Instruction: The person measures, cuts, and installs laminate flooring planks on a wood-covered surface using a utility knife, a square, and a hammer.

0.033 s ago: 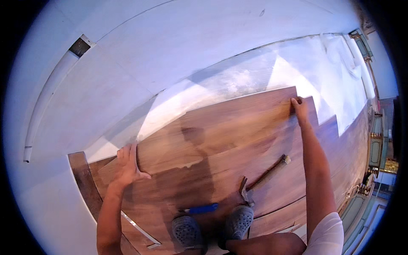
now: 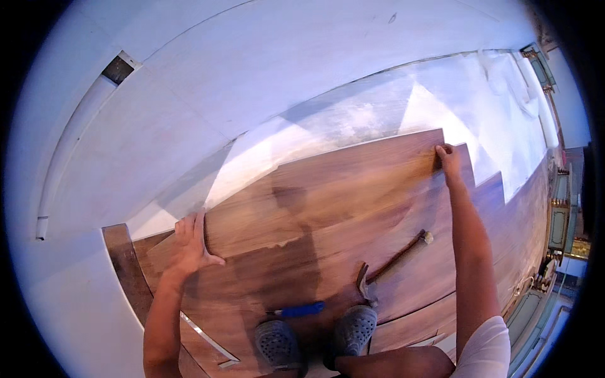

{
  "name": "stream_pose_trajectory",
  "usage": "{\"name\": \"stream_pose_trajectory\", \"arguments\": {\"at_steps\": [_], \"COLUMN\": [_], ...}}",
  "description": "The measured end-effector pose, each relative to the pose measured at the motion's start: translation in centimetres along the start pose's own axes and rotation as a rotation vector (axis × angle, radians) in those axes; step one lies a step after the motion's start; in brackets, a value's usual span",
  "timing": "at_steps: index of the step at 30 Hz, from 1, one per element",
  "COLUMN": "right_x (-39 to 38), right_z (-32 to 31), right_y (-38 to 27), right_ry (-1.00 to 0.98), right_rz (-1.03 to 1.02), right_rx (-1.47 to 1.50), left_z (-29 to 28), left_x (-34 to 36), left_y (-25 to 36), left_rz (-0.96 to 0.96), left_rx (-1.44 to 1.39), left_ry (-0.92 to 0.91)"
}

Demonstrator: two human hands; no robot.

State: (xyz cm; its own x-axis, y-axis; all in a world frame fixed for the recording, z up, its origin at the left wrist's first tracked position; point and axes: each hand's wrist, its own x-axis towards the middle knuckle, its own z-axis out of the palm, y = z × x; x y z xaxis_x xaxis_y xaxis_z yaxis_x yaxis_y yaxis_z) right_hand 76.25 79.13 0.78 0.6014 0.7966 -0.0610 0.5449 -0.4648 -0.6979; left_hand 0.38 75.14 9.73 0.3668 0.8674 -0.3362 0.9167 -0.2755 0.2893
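A wood-look floor plank (image 2: 359, 157) forms the outer row of a laid floor, its far edge bordering the pale bare subfloor. My left hand (image 2: 190, 247) lies at the plank's left end, fingers stretched forward and thumb spread to the right. At the other end, my right hand (image 2: 449, 165) has its fingers bent and pinched at the plank's short edge. Between my arms a hammer (image 2: 397, 257) rests on the boards, its head close to my right shoe. A blue-handled tool (image 2: 302, 310), perhaps a utility knife, lies in front of my left shoe.
A white wall (image 2: 189, 94) with a cable channel runs along the far and left sides. Clear plastic sheeting (image 2: 513, 79) covers the far right. A thin metal strip (image 2: 208, 337) lies at lower left beside a darker board piece (image 2: 126, 258). Green cabinets (image 2: 559, 227) stand at right.
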Motion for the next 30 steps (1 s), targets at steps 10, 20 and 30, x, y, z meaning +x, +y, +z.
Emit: {"name": "stream_pose_trajectory", "arguments": {"at_steps": [10, 20, 30], "right_x": [7.6, 9.9, 8.1], "right_z": [1.6, 4.4, 5.1], "right_y": [-8.8, -9.9, -8.6], "right_ry": [-0.064, -0.096, -0.089], "right_rz": [-0.059, 0.003, 0.020], "right_rx": [-0.069, -0.126, -0.210], "left_z": [-0.7, -0.8, -0.7], "left_x": [5.8, 8.0, 8.2], "left_y": [-3.9, -4.9, -5.3], "left_rz": [-0.106, -0.106, -0.109], "left_rx": [0.111, 0.035, 0.018], "left_ry": [0.044, 0.046, 0.026]}}
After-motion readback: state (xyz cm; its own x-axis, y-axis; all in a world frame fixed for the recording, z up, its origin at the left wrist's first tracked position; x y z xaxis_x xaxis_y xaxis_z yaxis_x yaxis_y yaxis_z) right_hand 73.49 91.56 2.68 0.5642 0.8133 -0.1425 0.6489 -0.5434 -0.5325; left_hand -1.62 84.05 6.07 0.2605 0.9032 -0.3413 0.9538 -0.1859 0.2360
